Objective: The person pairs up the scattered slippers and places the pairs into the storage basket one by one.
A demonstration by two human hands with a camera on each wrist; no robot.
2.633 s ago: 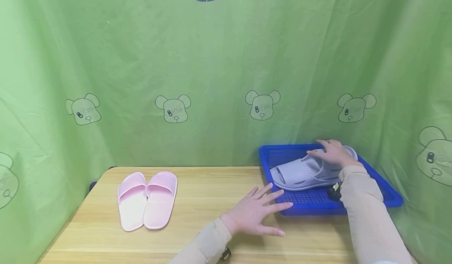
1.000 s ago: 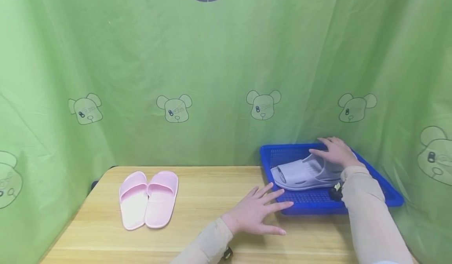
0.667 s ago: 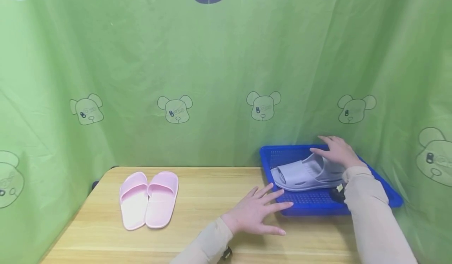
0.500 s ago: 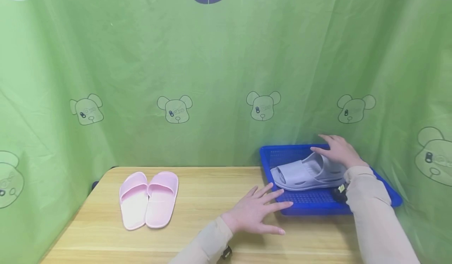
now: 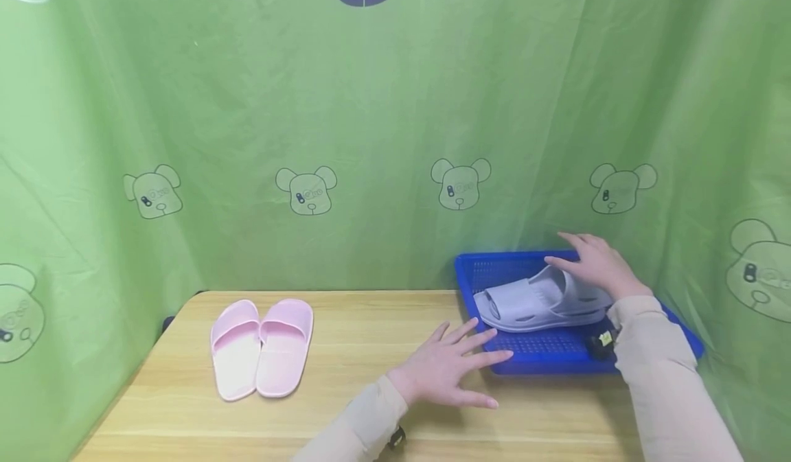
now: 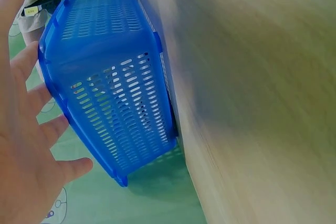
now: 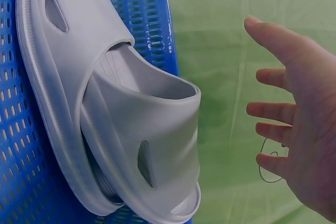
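Observation:
Two grey slippers lie in a shallow blue plastic basket (image 5: 550, 366) at the table's right. The right wrist view shows them on their soles, one slipper (image 7: 152, 119) with its front end tucked into the opening of the other slipper (image 7: 68, 51). Over their heel end hovers my right hand (image 5: 599, 263), fingers extended and apart from the slippers, holding nothing. My left hand (image 5: 441, 373) has its fingers spread at the basket's front left corner; in the left wrist view its fingertips are right at the basket rim (image 6: 55, 95).
A pair of pink slippers, the left one (image 5: 236, 369) and the right one (image 5: 281, 366), lies side by side on the left of the wooden table (image 5: 371, 311). A green curtain (image 5: 371, 105) with bear prints hangs behind and at both sides.
My right hand has lifted off the grey slippers and drifted a little up and to the right. My left hand, the basket and the pink slippers stay put.

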